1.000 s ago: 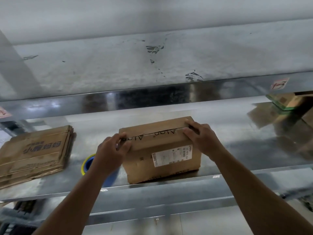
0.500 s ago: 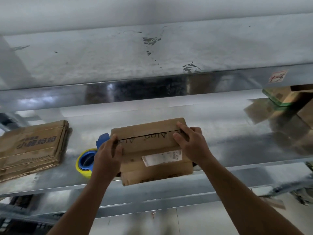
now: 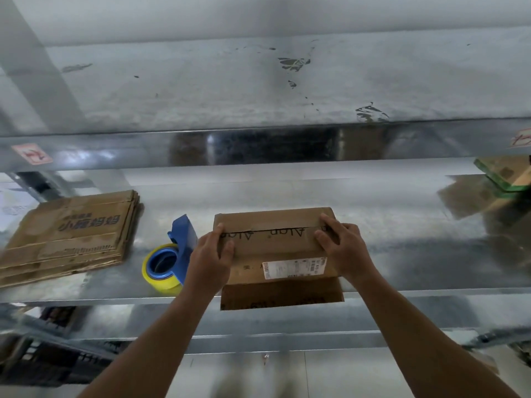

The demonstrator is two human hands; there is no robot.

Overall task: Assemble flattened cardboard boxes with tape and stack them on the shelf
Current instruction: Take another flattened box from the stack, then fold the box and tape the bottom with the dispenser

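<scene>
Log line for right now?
left grip: holds brown cardboard box, left end | right grip: holds right end | flaps: closed | yellow tape roll, blue dispenser: metal shelf, left of box

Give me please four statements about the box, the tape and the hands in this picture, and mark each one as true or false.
1. The left hand and the right hand grip the cardboard box, one at each end. True.
2. The tape dispenser lies to the right of the box. False: it lies on the shelf to the left of the box.
3. The stack of flattened cardboard lies at the left of the shelf, apart from the box. True.
4. The white label is on the flattened stack. False: it is on the near face of the box.
</scene>
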